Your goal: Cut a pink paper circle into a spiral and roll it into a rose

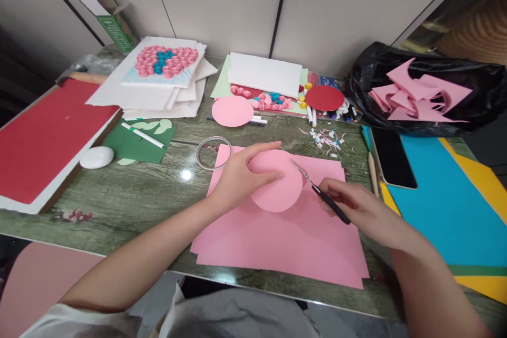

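Note:
My left hand pinches a pink paper circle by its upper left edge and holds it above a stack of pink paper sheets. My right hand grips small black-handled scissors. Their thin blades point up and left and meet the circle's right edge. Both hands hover over the middle of the table.
A tape ring lies left of the sheets. Another pink disc, a red disc, markers and paper scraps lie behind. A phone rests on blue paper at right. A black bag holds pink offcuts. A red sheet lies at left.

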### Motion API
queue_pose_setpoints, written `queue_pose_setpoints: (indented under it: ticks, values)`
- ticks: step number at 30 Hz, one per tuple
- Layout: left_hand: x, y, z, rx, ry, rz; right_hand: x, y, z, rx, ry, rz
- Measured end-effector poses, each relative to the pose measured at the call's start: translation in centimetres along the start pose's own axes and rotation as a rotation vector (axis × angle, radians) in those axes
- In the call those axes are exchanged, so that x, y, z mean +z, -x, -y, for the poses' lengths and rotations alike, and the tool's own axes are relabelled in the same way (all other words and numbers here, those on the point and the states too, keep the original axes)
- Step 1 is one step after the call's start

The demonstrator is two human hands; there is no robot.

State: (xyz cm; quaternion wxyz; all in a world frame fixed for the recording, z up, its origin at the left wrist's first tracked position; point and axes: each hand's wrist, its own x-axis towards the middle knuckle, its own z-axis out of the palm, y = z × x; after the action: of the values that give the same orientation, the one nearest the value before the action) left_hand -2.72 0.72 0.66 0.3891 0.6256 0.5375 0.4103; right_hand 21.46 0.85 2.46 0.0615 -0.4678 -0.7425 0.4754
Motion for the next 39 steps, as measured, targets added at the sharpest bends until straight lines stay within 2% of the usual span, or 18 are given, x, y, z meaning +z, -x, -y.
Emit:
queue_pose_setpoints:
  ticks: [12,25,39]
  values:
    - [-0.1,-0.1,0.0,0.002,0.002,-0.02,-0.3,0.2,-0.6,0.006,0.058,0.009]
    - [-0.3,-0.1,0.0,0.005,-0.01,-0.05,-0.5,0.4,-0.5,0.029,0.007,0.007]
    - [0.2,0.1,0.0,-0.006,0.012,0.047,0.5,-0.3,0.3,0.029,-0.074,0.009]
